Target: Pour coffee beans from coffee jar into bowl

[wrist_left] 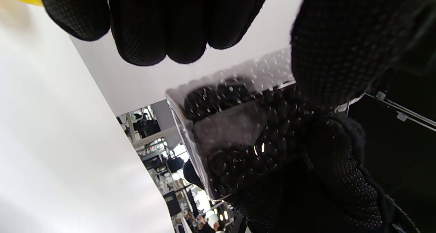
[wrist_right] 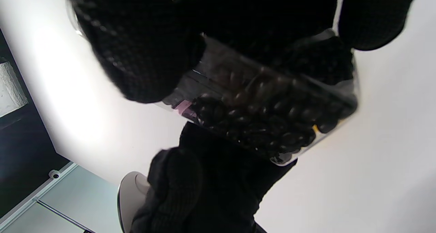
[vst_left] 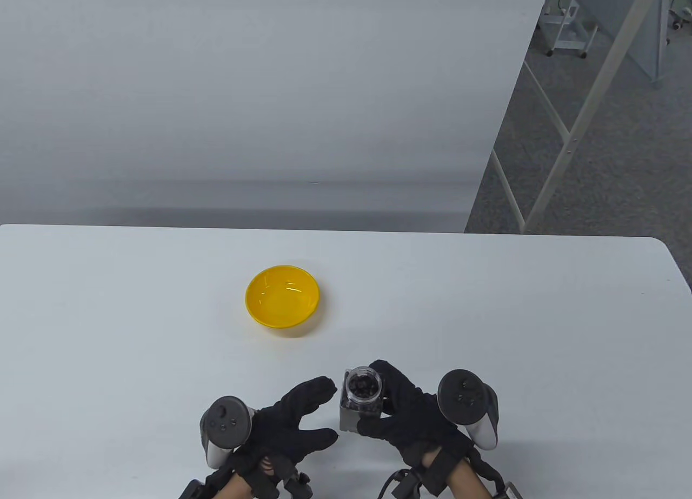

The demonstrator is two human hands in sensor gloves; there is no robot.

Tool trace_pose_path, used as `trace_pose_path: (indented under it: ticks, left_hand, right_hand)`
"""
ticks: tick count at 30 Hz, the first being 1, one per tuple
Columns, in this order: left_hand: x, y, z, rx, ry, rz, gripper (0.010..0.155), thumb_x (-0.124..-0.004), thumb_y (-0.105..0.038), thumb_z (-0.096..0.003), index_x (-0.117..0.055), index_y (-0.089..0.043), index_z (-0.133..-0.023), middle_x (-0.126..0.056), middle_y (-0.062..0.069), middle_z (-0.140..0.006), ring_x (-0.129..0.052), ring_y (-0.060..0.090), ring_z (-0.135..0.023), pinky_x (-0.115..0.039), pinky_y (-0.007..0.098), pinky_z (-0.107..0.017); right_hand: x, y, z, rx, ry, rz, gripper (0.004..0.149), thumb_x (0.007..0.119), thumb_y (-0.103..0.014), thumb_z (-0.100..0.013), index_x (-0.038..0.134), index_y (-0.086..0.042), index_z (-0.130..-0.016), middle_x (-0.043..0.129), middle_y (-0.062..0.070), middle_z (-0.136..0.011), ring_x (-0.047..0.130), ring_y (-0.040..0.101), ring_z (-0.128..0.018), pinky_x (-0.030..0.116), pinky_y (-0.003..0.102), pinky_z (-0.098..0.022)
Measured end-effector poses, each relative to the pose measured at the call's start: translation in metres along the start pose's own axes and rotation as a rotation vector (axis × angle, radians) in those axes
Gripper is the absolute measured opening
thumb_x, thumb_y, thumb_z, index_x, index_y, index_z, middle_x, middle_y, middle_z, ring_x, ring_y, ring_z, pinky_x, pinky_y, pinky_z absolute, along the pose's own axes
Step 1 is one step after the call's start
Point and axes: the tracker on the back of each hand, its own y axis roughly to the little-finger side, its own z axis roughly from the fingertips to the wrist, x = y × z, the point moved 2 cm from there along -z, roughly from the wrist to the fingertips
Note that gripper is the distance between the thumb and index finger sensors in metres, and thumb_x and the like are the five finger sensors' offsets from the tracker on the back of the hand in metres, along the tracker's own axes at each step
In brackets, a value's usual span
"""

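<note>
White table (vst_left: 486, 315): yellow bowl (vst_left: 283, 296) mid-surface, empty. Right hand (vst_left: 411, 412) grasps open coffee jar (vst_left: 361, 399) of beans near front edge; left hand (vst_left: 292, 428) beside, fingers spread, holding nothing. Step: jar gripped. Next: carry over bowl, tilt.

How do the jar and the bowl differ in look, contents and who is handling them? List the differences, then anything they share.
The jar is clear plastic; the bowl is solid yellow.
The jar holds dark coffee beans; the bowl holds none.
The right hand grips the jar near the table's front edge; the bowl stands untouched farther back.
Both are open at the top.
</note>
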Motion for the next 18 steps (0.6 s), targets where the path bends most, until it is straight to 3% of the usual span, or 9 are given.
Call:
trace_pose_path:
  ticks: [9, 14, 18]
  left_hand:
    - [-0.016, 0.001, -0.006, 0.010, 0.081, 0.017, 0.098, -0.094, -0.050, -0.0294, -0.047, -0.010, -0.106, -0.051, 0.019, -0.108, -0.066, 0.055, -0.096, -0.060, 0.069, -0.063]
    - [-0.023, 0.001, -0.009, 0.013, 0.103, 0.040, 0.100, -0.094, -0.049, -0.0290, -0.044, -0.011, -0.106, -0.050, 0.019, -0.108, -0.067, 0.055, -0.095, -0.062, 0.068, -0.062]
    - [-0.020, -0.001, -0.009, 0.005, 0.091, 0.018, 0.096, -0.097, -0.049, -0.0264, -0.052, -0.010, -0.102, -0.061, 0.019, -0.102, -0.077, 0.052, -0.089, -0.069, 0.065, -0.060]
  right_hand:
    - [0.016, 0.000, -0.002, -0.003, -0.040, 0.000, 0.089, 0.095, -0.039, -0.032, 0.040, -0.015, -0.097, 0.056, 0.026, -0.099, 0.064, 0.056, -0.087, 0.071, 0.068, -0.051]
    - [0.021, 0.000, -0.003, -0.005, -0.046, -0.004, 0.088, 0.095, -0.038, -0.032, 0.040, -0.015, -0.097, 0.055, 0.026, -0.099, 0.063, 0.056, -0.087, 0.071, 0.068, -0.052]
    - [0.023, 0.000, -0.003, -0.008, -0.073, -0.006, 0.089, 0.094, -0.039, -0.032, 0.038, -0.015, -0.098, 0.054, 0.025, -0.100, 0.063, 0.056, -0.088, 0.070, 0.068, -0.053]
